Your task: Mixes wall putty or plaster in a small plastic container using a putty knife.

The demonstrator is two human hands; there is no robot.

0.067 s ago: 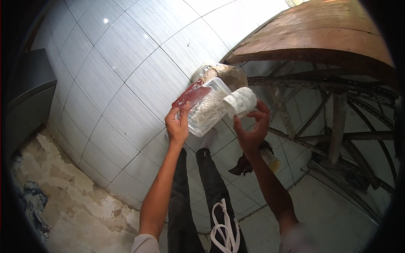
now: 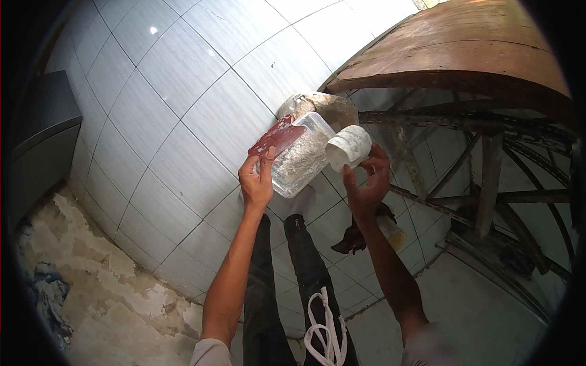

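My left hand [image 2: 256,183] is closed on a dark red flat putty spreader [image 2: 278,139], smeared with white, and also seems to grip the edge of a clear plastic tub [image 2: 288,190]. Pale, lumpy powder [image 2: 300,155] lies in the tub, partly under the spreader. Just right of the tub, my right hand [image 2: 368,189] pinches a white, dusty cup [image 2: 353,146] between thumb and fingers. The cup is tipped on its side, its mouth facing the tub. What is inside the cup is hard to make out.
Behind the tub stands a clear bag [image 2: 332,108] of beige material. A curved wooden panel [image 2: 439,58] on a metal frame [image 2: 491,177] takes up the right. A pale container [image 2: 392,235] and dark cloth [image 2: 350,241] lie by my right forearm. At far left is a grey cabinet [image 2: 46,116].
The cup has turned in my right hand, so more of its mouth shows. My right fingers have shifted slightly around it. My left hand, spreader and tub look unmoved.
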